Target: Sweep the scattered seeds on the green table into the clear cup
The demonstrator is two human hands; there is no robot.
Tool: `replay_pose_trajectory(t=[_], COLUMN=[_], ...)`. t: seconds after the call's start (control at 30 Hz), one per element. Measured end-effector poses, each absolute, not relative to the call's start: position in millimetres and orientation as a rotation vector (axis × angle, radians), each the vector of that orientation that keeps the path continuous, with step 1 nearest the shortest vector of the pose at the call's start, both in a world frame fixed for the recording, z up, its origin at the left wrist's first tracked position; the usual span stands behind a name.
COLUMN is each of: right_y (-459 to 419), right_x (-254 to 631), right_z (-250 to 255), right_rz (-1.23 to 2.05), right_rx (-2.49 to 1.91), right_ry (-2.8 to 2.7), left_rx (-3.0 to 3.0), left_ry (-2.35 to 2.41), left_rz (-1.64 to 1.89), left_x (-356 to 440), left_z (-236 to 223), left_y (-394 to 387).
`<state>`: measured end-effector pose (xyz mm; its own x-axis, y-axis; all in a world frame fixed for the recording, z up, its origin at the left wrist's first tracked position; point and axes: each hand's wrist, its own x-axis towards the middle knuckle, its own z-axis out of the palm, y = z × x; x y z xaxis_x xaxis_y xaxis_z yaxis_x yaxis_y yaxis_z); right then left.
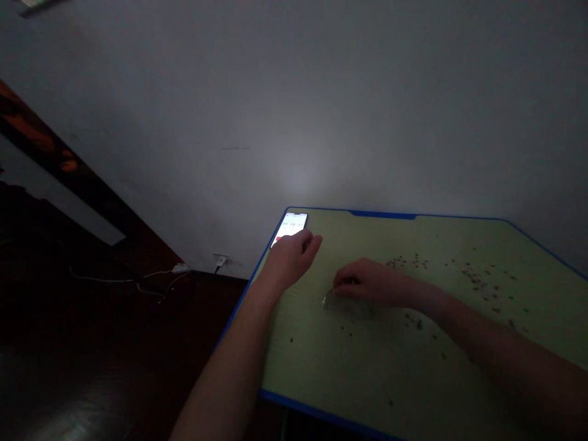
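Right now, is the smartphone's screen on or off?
On: the smartphone screen glows white with digits showing; the left hand partly hides it.

Tabletop point(321, 367): matt, smooth-looking; edging point(383, 215) appears plastic. Phone point(297, 220): smooth, glassy screen. Wall point(390, 110): matt, faintly marked. Floor point(82, 410): dark, glossy. Small item point(326, 300) in the right hand point(365, 282): shiny, material indeterminable.
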<state>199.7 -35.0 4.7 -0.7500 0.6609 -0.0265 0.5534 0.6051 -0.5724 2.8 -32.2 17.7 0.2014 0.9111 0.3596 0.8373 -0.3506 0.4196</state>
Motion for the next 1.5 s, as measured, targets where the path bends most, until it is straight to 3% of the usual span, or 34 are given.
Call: replay_pose_trajectory(t=[0.7,0.9,1.23,1.5], right_y=[-59,-66,-137,-173], right_x=[130,139,243,250], right_z=[7,11,9,-26], right_rz=[0.636,0.752,0.748,0.688], right_rx=[-0.72,-0.632,-1.512,-1.556], right_ry=[-2.76,-2.836,-2.171,-1.954], left_rx=[2.346,2.36,2.389,2.372], left_ry=[1.688,1.695,1.685,1.683], left_rz=[0.888,0.861,0.859,0.844], left_x=[3,3,3,4], left_z=[16,16,21,20], left_y=[-32,-31,-33,-32])
